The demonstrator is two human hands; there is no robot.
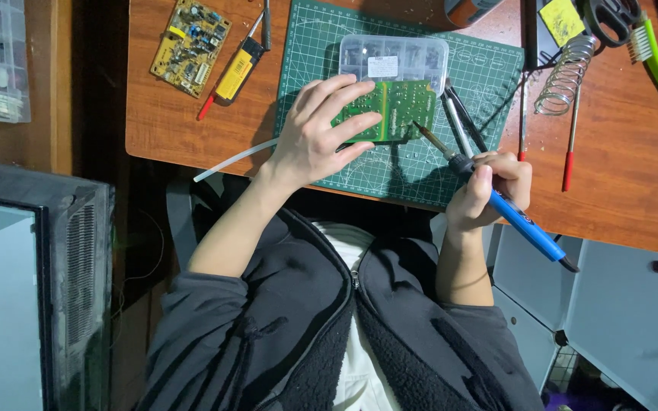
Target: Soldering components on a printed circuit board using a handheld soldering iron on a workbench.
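The left hand lies flat on a green circuit board, its fingers spread and pressing the board's left half down onto the green cutting mat — open, not curled round anything. The board sits near the middle of the mat, a little back from the table's near edge, and its left part is hidden under the palm and fingers.

The right hand has its fingers closed round a blue-handled soldering iron, held like a pen at the near edge of the table. The iron's tip points up and to the left and meets the lower right edge of the board; whether it truly touches the board is hard to make out. The handle's tail runs past the table edge toward the person's lap.

A pair of tweezers lies just beside the board on its right. A clear plastic parts box touches the board's far edge. A thin white tube runs out from under the left wrist toward the table's left side; its other end is hidden. At the far left corner lie a yellow circuit board and a yellow tool. A coiled metal iron stand stands toward the far right — the things behind it are cut off by the frame.
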